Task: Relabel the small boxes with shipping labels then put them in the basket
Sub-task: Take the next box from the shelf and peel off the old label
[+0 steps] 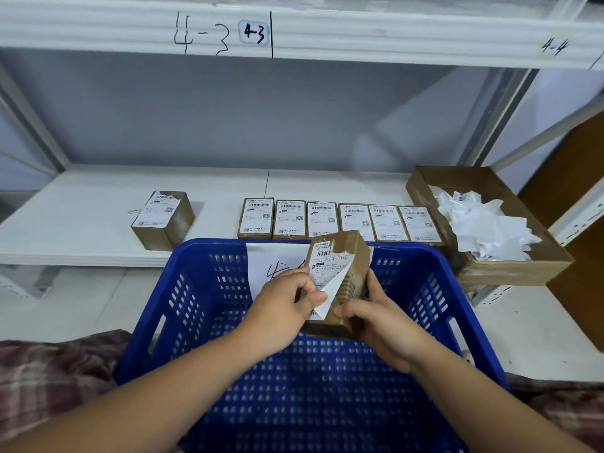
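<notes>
I hold a small brown box (351, 256) upright over the blue basket (196, 308). My right hand (382, 318) grips the box at its lower right side. My left hand (287, 305) pinches the lower corner of the white shipping label (330, 266), which is peeled up and curled away from the box face. A row of several labelled small boxes (340, 220) lies on the white shelf (81, 223) just behind the basket. One more labelled box (163, 219) stands apart at the left.
An open cardboard tray (490, 184) holding crumpled white label scraps (483, 227) sits on the shelf at the right. A white paper sign (264, 266) hangs on the basket's far wall. Upper shelf beam marked 4-3 (253, 32) runs overhead.
</notes>
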Available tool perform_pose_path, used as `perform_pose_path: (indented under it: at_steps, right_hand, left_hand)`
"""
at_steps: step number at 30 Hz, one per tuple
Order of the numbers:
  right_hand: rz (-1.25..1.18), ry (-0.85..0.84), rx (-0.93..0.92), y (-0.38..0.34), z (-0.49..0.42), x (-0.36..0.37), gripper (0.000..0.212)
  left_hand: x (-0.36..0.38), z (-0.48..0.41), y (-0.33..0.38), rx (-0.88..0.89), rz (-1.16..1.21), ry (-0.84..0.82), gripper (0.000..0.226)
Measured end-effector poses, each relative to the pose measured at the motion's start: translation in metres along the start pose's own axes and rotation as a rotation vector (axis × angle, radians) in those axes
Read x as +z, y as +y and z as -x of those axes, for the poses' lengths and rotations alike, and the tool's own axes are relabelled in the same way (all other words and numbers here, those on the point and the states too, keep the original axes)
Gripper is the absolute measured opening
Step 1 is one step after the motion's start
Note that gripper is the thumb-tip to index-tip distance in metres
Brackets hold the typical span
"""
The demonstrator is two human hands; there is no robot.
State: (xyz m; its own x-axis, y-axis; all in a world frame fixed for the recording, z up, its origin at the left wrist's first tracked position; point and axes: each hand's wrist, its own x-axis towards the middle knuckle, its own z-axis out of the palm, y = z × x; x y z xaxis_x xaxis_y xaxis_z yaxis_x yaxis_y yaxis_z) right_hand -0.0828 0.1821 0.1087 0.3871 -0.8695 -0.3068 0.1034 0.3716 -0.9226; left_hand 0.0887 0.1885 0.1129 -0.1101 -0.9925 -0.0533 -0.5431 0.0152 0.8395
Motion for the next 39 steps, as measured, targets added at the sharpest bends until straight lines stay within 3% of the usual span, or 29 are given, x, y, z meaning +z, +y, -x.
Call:
perform_pose_path:
  at_steps: [9, 18, 22, 27, 31, 36, 39]
  right_hand:
    - [-0.005, 0.035, 0.030, 0.003, -0.007, 0.001, 0.078]
    - [0.035, 0.006, 0.060, -0.003, -0.006, -0.004, 0.082]
    - [-0.011, 0.017, 0.041, -0.005, -0.003, -0.004, 0.082]
    - [-0.119, 0.054, -0.006, -0.002, -0.004, -0.001, 0.074]
    - [-0.157, 0.083, -0.054, 0.000, -0.002, 0.005, 0.060]
    - [-0.181, 0.077, -0.084, 0.005, -0.001, 0.012, 0.057]
    - [-0.104, 0.081, -0.038, 0.007, -0.001, 0.015, 0.062]
  left_hand:
    - [0.000, 0.000, 0.004, -0.052, -0.079, -0.041, 0.022]
    - [-0.006, -0.001, 0.001, 0.016, -0.192, -0.032, 0.030]
    - [-0.008, -0.001, 0.000, 0.023, -0.023, -0.009, 0.026]
    - [-0.011, -0.003, 0.007, -0.028, 0.219, -0.035, 0.058]
    - [0.002, 0.001, 0.004, 0.028, 0.032, 0.016, 0.028]
    - [0.004, -0.003, 0.003, -0.046, 0.258, 0.097, 0.008]
    - [0.002, -0.003, 0.003, -0.026, 0.200, 0.128, 0.005]
